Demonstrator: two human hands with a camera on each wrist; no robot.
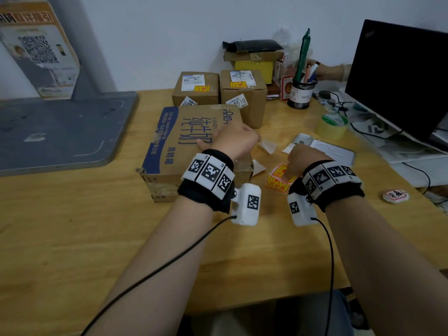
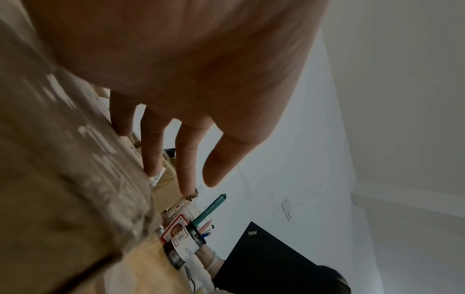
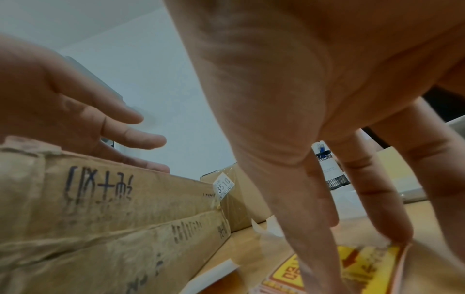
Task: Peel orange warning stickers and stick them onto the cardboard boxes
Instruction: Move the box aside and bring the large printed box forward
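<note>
Here the left hand (image 1: 232,139) lies flat, fingers straight, on the big box (image 1: 194,151), likely steadying it, while the right hand's (image 1: 304,160) straight fingers press the stickers (image 1: 278,180), probably to lift one.

"ThinkPad" on laptop lid (image 2: 252,233); "3510" on box label (image 3: 223,188)

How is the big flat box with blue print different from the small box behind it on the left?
The big flat box is low and wide; the small box is taller and compact. The big flat box shows no orange sticker, while the small box wears one beside a white label. Left hand rests on the big flat box only. Both are brown cardboard.
</note>
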